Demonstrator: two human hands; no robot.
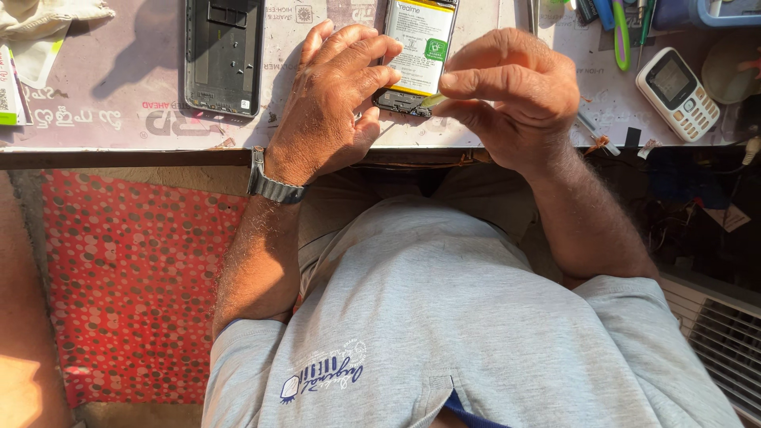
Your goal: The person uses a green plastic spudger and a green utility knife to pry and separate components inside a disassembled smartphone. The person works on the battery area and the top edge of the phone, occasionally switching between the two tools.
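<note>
An opened smartphone (pixel 420 47) lies back-up on the work mat, its white battery with a green sticker showing. My left hand (pixel 333 103) rests over the phone's lower left edge, fingers curled against it and pinning it down. My right hand (pixel 511 91) pinches a small pale pick-like tool (pixel 433 100) at the phone's bottom end, beside the dark lower board. A metal watch (pixel 269 184) sits on my left wrist.
A black phone back cover (pixel 223 55) lies to the left on the printed mat (pixel 119 103). A small white keypad phone (pixel 678 93) is at right, with pens and tools (pixel 622 32) behind it. A cloth (pixel 47 20) sits top left. The table edge (pixel 127 157) runs below.
</note>
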